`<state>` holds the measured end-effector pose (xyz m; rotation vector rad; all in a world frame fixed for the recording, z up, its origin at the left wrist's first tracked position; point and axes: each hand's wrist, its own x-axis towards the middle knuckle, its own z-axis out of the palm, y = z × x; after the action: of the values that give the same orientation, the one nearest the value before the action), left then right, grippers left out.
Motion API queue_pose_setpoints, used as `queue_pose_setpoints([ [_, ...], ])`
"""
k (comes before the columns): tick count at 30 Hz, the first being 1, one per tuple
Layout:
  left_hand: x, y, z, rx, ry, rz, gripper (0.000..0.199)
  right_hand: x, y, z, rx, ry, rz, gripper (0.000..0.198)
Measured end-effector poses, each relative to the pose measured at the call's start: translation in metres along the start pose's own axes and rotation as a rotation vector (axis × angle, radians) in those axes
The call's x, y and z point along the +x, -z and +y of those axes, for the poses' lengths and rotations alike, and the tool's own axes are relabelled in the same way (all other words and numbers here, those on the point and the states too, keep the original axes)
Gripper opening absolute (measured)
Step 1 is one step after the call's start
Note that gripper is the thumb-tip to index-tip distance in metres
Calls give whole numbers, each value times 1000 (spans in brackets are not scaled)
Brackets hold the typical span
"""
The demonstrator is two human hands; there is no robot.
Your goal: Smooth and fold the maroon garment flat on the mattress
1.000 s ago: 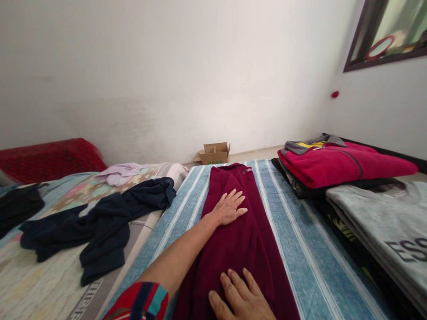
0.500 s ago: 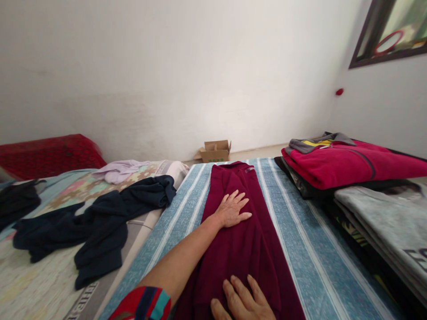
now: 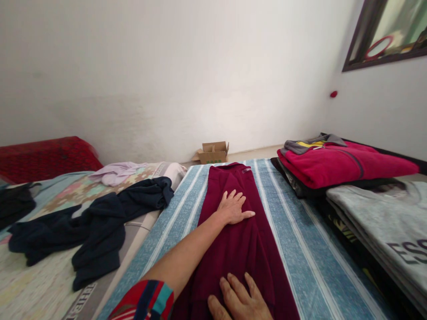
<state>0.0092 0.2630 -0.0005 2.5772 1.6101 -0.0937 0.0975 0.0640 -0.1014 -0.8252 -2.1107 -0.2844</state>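
Maroon trousers (image 3: pixel 248 249) lie lengthwise, one leg over the other, on a blue striped bedsheet (image 3: pixel 302 249), with the waistband at the far end. My left hand (image 3: pixel 233 208) rests flat on their upper part, fingers spread and thumb out to the right. Closer to me, my right hand (image 3: pixel 240 300) lies on the lower part with its fingers apart; its wrist is cut off by the bottom edge. Neither hand grips the cloth. The near ends of the trousers run out of view.
Dark navy clothing (image 3: pixel 103 222) lies loose on the left bed beside a lilac garment (image 3: pixel 116 172). At right sit a folded pink fleece jacket (image 3: pixel 336 162) and a stack of grey shirts (image 3: pixel 383 226). An open cardboard box (image 3: pixel 214 152) stands by the wall.
The view has shifted slightly, so the right-hand stacks sit a little further left. My left hand stays flat on the trousers, its thumb a bit further out. My right hand has hardly moved.
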Motion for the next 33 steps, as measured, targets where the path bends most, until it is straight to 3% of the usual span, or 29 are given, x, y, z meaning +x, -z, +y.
queue_pose_setpoints([
  [4, -2, -6, 2, 13, -10, 64, 85, 0, -6, -1, -18, 11, 96, 19],
  [8, -4, -7, 0, 2, -11, 54, 89, 1, -9, -3, 27, 4, -28, 19],
  [20, -3, -10, -4, -46, -3, 91, 95, 2, -5, -1, 5, -7, 44, 20],
  [24, -4, -10, -5, -52, -5, 106, 94, 3, -6, -5, -11, -11, -7, 20],
  [26, -3, -11, -5, -52, -1, 113, 94, 4, -9, -8, -41, -22, 26, 18],
  [30, -3, -11, -4, -55, 5, 124, 95, 2, -17, -10, -83, -50, 250, 16],
  [33, -3, -12, -5, -53, 3, 128, 94, -1, -20, -7, -77, -22, 167, 16],
])
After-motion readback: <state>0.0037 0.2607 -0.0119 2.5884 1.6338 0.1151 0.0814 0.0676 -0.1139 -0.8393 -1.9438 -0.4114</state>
